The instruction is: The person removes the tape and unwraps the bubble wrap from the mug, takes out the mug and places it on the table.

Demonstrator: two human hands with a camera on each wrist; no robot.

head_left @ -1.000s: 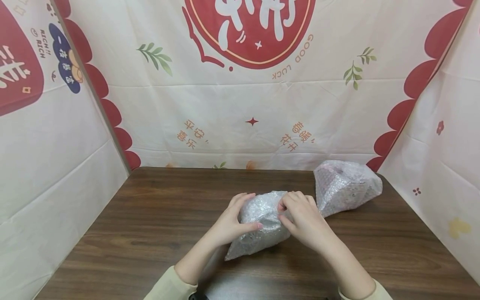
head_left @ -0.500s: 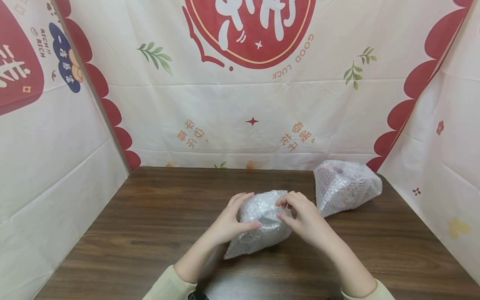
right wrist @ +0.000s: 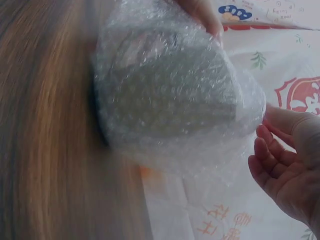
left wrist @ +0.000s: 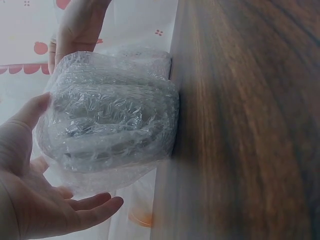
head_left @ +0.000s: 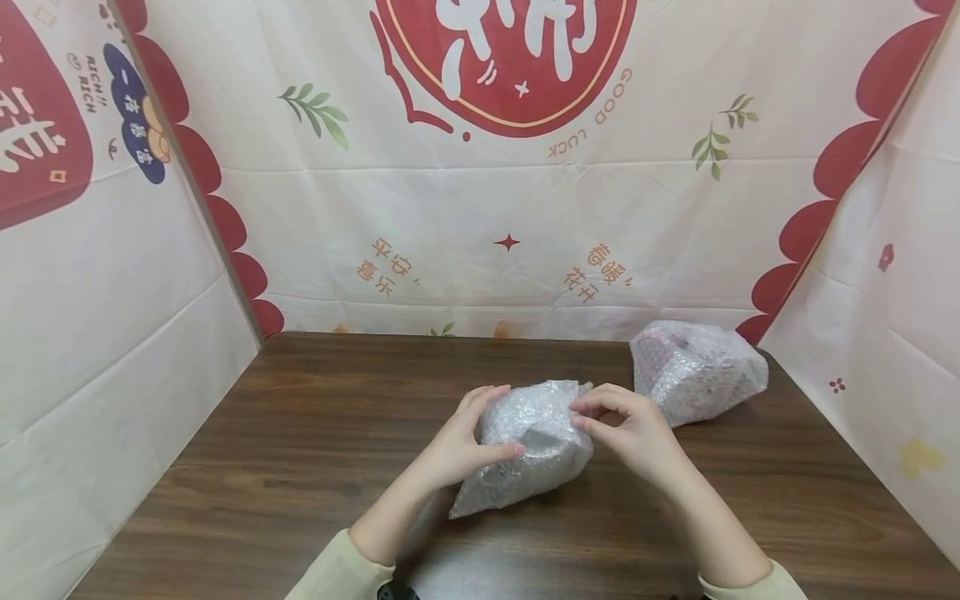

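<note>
left hand [head_left: 455, 447] holds the bubble-wrapped parcel [head_left: 528, 475] in a wide grip; right hand [head_left: 639, 432] pinches its edge; the right wrist view, unlike the head view, shows dark olive contents [right wrist: 170, 92].

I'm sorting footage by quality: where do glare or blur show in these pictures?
Head view: mostly clear, glints on the held package, pale sheen on the near tabletop. Left wrist view: bright glints along the folds of the bubble wrap, tabletop soft. Right wrist view: tabletop streaked, likely by motion; whatever is inside the held package looks hazy.
</note>
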